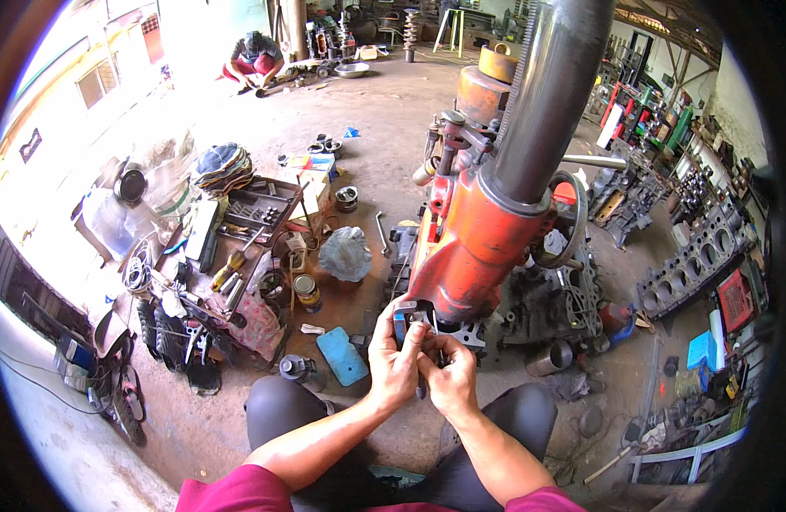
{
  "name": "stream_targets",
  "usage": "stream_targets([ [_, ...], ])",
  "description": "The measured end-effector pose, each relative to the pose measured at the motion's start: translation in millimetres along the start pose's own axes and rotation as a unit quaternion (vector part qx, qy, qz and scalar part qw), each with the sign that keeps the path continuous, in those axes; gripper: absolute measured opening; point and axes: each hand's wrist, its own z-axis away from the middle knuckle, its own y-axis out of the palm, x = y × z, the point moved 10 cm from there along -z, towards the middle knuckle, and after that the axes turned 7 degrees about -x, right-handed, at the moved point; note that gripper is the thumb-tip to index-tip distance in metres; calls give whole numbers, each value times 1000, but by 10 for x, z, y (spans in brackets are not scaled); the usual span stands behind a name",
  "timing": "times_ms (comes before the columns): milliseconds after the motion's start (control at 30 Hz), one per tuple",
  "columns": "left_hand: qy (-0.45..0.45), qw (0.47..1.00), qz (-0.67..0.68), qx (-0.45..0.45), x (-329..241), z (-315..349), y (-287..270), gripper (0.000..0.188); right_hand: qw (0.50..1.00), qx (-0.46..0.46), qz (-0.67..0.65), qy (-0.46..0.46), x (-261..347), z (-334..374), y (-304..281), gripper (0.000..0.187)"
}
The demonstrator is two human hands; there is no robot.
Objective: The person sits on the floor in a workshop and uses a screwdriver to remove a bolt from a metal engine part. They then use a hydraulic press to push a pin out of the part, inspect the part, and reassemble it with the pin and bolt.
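Observation:
Close together in front of my knees, both hands are closed on a small metal tool [401,322] with a blue face; its exact kind I cannot make out. My left hand [395,365] grips its upper part, thumb pointing up. With bent fingers my right hand [449,374] pinches its lower side, where a dark rod-like end [421,388] sticks out below. Just beyond the fingers stands a red machine head [474,247] on a thick dark metal column [555,94]. A grey metal engine block [547,299] lies beneath and right of it.
Left, a low bench holds a tool tray [261,209], a yellow-handled screwdriver [231,264] and rags. A blue flat case [343,356], a can [307,293] and a wrench [382,233] lie nearer. Another engine block [696,264] is at right. A person [255,64] sits far left.

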Motion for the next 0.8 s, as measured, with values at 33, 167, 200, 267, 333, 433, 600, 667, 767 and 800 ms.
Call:
stream_targets([
  [33,-7,1000,3,1,1,5,2,48,1000,0,-9,-13,32,6,3,9],
  [167,-3,1000,2,4,-25,-1,8,48,1000,-6,2,-24,55,24,-10,9],
  [200,-3,1000,2,4,-23,-4,10,47,1000,-4,5,-30,59,26,-8,9],
  [267,4,1000,2,0,-29,-3,7,47,999,-2,-3,-35,52,19,-6,10],
  [333,9,1000,-12,-2,-34,-1,-1,46,999,-1,-14,-35,24,9,-4,10],
  [433,9,1000,-28,-1,-27,7,-7,45,999,-3,-26,-23,-43,-5,-9,13],
  [600,5,1000,-23,-3,6,-3,-23,45,1000,-3,-27,2,-114,-12,-13,11],
  [667,5,1000,-20,-3,16,-9,-27,45,999,3,-36,-16,-59,-6,-5,11],
  [767,14,1000,-17,-1,-1,-20,-24,45,999,3,-40,-19,-28,2,-4,11],
  [800,16,1000,-17,-1,-10,-18,-20,45,999,5,-44,-15,-32,4,1,11],
])
